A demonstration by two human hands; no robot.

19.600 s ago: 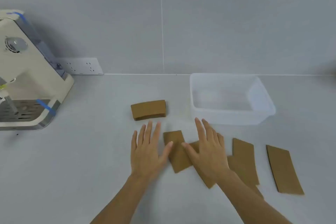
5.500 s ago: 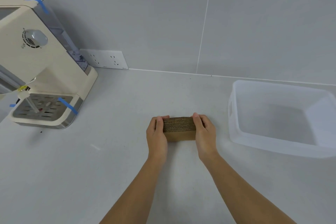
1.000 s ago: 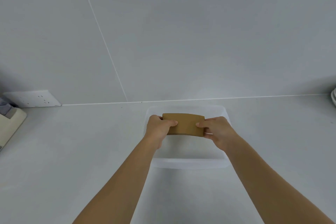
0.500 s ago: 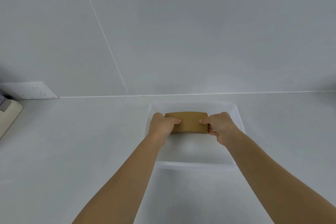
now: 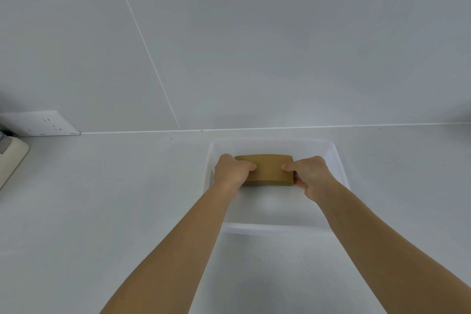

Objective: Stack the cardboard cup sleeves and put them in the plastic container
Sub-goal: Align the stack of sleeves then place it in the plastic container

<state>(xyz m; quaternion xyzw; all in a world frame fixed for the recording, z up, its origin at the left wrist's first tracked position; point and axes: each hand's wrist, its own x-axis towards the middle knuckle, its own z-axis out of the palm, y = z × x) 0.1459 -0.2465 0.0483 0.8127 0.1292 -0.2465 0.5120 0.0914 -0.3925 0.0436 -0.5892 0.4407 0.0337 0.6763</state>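
A brown stack of cardboard cup sleeves (image 5: 269, 169) lies flat between my two hands, inside the clear plastic container (image 5: 272, 227) on the white counter. My left hand (image 5: 233, 170) grips the stack's left end, thumb on top. My right hand (image 5: 308, 173) grips its right end the same way. The stack is low in the container, toward the far side; I cannot tell whether it touches the bottom. Both forearms reach over the container's near rim.
A white wall socket (image 5: 44, 123) sits at the left on the back wall. The corner of a cream-coloured machine (image 5: 10, 158) shows at the left edge. The wall rises just behind the container.
My hands have carried the stack from the counter over into the container and lowered it slightly over the last second. The grip has stayed the same.
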